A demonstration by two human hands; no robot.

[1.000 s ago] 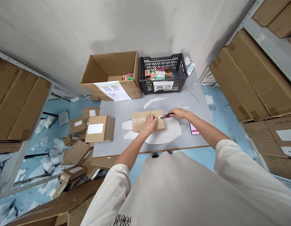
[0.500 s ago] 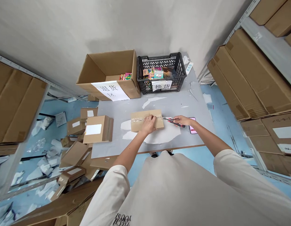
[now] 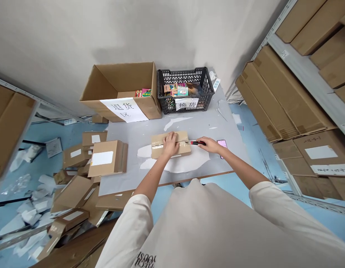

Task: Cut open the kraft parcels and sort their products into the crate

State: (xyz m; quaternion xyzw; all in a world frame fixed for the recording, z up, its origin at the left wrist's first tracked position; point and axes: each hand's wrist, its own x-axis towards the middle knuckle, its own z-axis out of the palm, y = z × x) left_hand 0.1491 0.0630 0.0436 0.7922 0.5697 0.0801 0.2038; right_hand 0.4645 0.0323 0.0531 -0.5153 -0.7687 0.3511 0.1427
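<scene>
A small brown cardboard box (image 3: 157,148) lies on the table with clear tape along its middle seam. My left hand (image 3: 171,144) rests on top of it, fingers laid over the seam and pressing down. In my right hand (image 3: 209,144) is a red and black utility knife (image 3: 197,143), gripped by the handle. Its tip touches the taped seam near the box's right end. White paper-like patches (image 3: 189,163) show on the tabletop under and around the box. A phone (image 3: 221,148) with a lit screen lies by my right wrist.
An open labelled carton (image 3: 119,108) and a black plastic crate (image 3: 186,106), both with small colourful packages inside, stand at the table's (image 3: 230,130) back. Closed boxes (image 3: 106,158) sit at its left edge. Shelves with large cartons (image 3: 284,96) flank it; boxes and paper litter the floor.
The knife has moved left from beside the box's right end onto its taped seam. My left hand stays on the box, and the view has shifted slightly.
</scene>
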